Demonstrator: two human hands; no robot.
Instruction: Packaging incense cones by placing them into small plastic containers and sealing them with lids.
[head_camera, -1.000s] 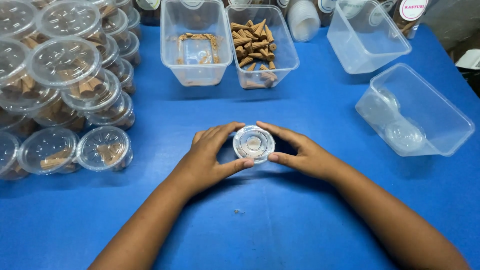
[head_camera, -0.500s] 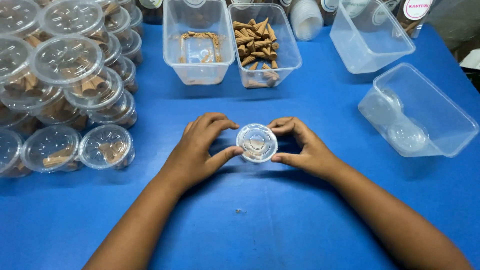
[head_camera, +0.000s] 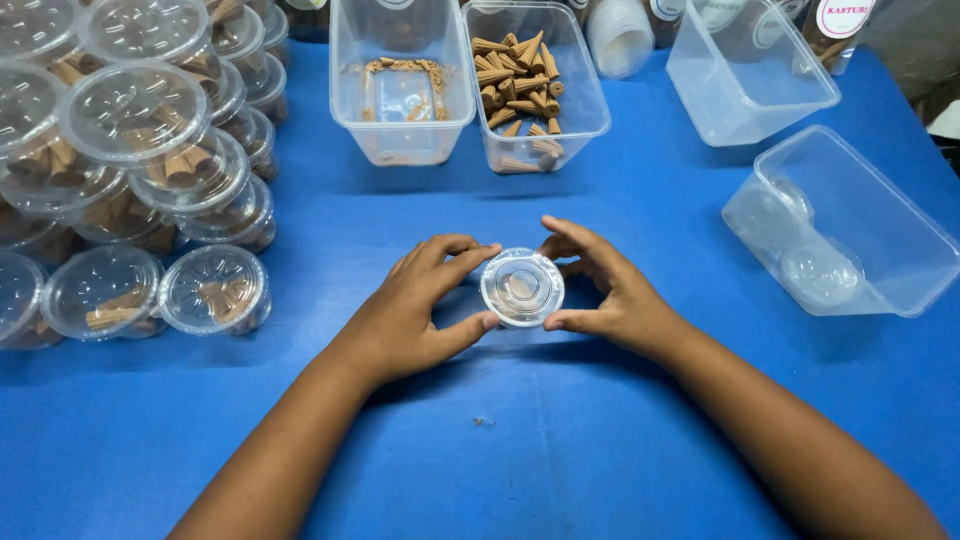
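A small round clear plastic cup with a lid (head_camera: 522, 287) stands on the blue table (head_camera: 560, 430) in front of me. My left hand (head_camera: 420, 305) holds its left side, index finger on the top rim and thumb at the lower edge. My right hand (head_camera: 600, 285) grips the right side the same way. What is inside the cup cannot be made out.
Stacks of lidded cups with brown cones (head_camera: 130, 170) fill the left side. At the back stand a nearly empty clear tub (head_camera: 400, 85) and a tub of brown cones (head_camera: 525, 85). Two more clear tubs (head_camera: 840, 225) sit at the right, one holding loose lids.
Both hands have shifted slightly around the cup, fingers now closing over its lid rim. The cup stays in the same place.
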